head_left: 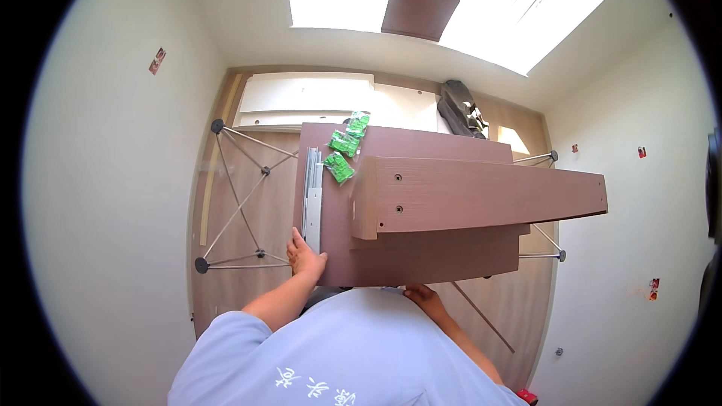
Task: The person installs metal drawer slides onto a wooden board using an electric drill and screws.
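Some metal runners lie at nine o'clock on the brown board; my left grip meets their near end, right grip at six, how closed I can't tell. Light pressure should stop sliding.

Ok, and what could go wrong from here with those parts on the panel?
The metal drawer slides lie along the left edge of the reddish-brown panel, so a nudge from the left hand at their near end might send them off.

The farthest of the bagged green packets sits at the panel's far edge and could slip over it.

The raised brown board appears to overhang on the right, so a bump might shift it.
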`<action>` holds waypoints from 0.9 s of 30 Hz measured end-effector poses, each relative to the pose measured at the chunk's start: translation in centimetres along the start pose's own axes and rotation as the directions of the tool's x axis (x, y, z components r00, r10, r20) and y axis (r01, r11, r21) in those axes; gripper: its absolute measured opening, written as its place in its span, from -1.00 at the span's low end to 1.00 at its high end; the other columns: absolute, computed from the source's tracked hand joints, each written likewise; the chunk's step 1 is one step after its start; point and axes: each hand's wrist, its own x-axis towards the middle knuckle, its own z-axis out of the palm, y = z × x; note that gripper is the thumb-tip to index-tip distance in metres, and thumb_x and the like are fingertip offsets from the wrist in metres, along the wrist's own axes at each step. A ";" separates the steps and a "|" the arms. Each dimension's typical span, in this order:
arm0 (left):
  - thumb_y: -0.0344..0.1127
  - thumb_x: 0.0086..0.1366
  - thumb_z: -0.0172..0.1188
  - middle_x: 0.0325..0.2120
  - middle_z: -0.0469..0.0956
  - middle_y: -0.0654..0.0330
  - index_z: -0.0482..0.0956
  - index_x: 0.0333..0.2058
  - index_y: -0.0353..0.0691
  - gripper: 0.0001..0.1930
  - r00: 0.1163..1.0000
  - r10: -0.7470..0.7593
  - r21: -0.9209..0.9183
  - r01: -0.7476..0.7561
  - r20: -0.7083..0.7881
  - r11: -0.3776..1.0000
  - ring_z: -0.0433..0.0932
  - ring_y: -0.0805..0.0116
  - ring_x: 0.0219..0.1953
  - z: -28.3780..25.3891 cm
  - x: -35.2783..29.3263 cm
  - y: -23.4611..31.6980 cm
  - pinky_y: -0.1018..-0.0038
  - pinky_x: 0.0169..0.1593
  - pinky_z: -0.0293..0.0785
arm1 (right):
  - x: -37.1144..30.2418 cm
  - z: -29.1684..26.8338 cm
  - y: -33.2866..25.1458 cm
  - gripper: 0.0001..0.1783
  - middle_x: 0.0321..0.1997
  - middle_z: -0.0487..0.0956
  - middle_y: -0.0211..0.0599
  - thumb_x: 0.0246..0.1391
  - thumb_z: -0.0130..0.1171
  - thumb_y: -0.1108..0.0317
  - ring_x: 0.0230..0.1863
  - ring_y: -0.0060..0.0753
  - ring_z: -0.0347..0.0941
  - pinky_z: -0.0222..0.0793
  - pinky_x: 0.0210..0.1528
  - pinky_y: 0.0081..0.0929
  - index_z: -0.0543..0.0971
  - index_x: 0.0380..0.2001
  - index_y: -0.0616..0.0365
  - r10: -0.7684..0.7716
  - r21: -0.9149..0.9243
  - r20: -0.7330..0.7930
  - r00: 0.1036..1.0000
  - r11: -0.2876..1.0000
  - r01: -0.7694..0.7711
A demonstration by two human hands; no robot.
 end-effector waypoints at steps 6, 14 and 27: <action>-0.19 0.09 0.55 0.40 0.31 -0.19 0.06 0.52 -0.27 0.12 0.991 -0.126 -0.172 0.117 -0.038 0.978 0.34 -0.12 0.45 5.5 -3.5 -5.3 0.07 0.51 0.29 | -1.8 -6.2 3.5 -0.60 -0.02 0.76 -0.20 0.36 0.32 0.13 0.05 -0.36 0.66 0.56 0.14 -0.35 0.69 0.11 0.16 -0.043 -0.214 0.017 0.999 0.976 0.045; -0.22 0.12 0.48 0.35 0.39 -0.28 0.08 0.52 -0.31 0.06 0.983 -0.026 -0.132 0.002 -0.181 0.991 0.40 -0.23 0.40 11.1 -10.1 -7.5 0.05 0.43 0.40 | -2.3 -16.6 8.5 -0.61 -0.09 0.76 -0.19 0.37 0.29 0.10 -0.10 -0.37 0.70 0.61 -0.06 -0.35 0.67 0.04 0.19 0.021 -0.138 0.101 0.995 0.990 -0.007; -0.22 0.04 0.60 0.29 0.52 -0.20 0.13 0.53 -0.22 0.13 0.981 -0.136 -0.297 0.091 -0.136 0.951 0.56 -0.15 0.29 14.2 -17.0 -10.6 0.13 0.36 0.50 | -2.3 -21.3 13.1 -0.58 0.09 0.73 -0.15 0.35 0.29 0.00 0.12 -0.17 0.66 0.55 0.21 -0.25 0.74 0.04 0.08 -0.100 -0.607 0.223 0.970 0.764 0.218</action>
